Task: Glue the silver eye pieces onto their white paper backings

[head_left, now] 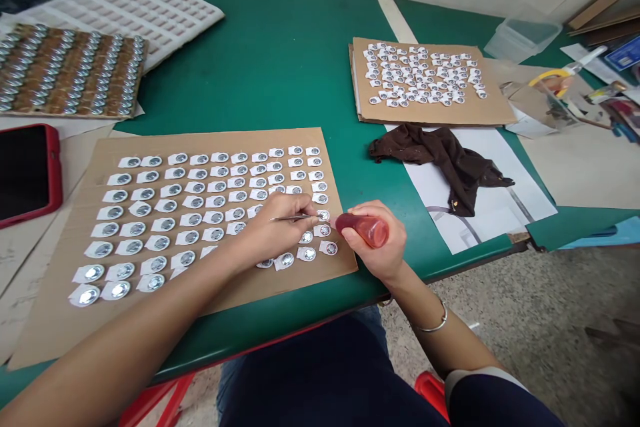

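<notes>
My left hand (pixel 287 221) is closed on slim metal tweezers (pixel 285 218), their tips towards a small round metal piece (pixel 323 215) near the right edge of a cardboard sheet (pixel 333 177). My right hand (pixel 383 247) wraps round a red squeeze bottle (pixel 367 229), tilted so that its narrow end points left at that same piece. Rows of similar silver discs on white tabbed backings (pixel 163 224) cover the cardboard. My left forearm hides some of the lower rows.
Further back lies another cardboard sheet (pixel 490 103) crowded with small white-backed pieces. A brown cloth (pixel 445 157) rests on white paper. At left are a red-cased phone (pixel 25 173), a brown board with silver parts (pixel 55 80) and a white gridded tray (pixel 165 10). Yellow-handled scissors (pixel 550 75) lie right.
</notes>
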Motion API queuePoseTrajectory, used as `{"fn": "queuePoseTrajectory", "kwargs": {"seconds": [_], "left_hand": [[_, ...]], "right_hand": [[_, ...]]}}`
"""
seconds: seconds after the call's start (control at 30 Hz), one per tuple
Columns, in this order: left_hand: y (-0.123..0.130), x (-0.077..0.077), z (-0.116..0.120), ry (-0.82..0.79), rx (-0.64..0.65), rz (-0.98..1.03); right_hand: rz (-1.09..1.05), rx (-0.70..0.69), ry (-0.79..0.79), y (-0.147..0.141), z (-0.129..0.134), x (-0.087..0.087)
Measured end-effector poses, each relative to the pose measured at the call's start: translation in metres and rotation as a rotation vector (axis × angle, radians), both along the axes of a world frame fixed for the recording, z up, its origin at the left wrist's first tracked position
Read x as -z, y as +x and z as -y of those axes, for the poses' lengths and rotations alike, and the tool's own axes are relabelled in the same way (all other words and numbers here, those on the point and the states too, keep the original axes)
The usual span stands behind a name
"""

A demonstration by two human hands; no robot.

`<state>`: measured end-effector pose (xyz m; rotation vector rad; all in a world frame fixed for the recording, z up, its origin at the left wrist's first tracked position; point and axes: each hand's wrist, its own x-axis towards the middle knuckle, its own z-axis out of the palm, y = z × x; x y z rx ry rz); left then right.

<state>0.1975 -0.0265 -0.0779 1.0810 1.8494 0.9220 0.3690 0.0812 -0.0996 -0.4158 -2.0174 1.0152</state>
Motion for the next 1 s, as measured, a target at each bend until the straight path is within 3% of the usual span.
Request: {"fn": "queuePoseTrajectory", "kwargs": {"seconds": [1.0], "left_hand": [[-0.0050, 0.0039, -0.0016, 0.034, -0.002, 0.057]], "right_hand": [[0.010, -0.015, 0.025, -0.0009, 0.0018, -0.0006]]}}
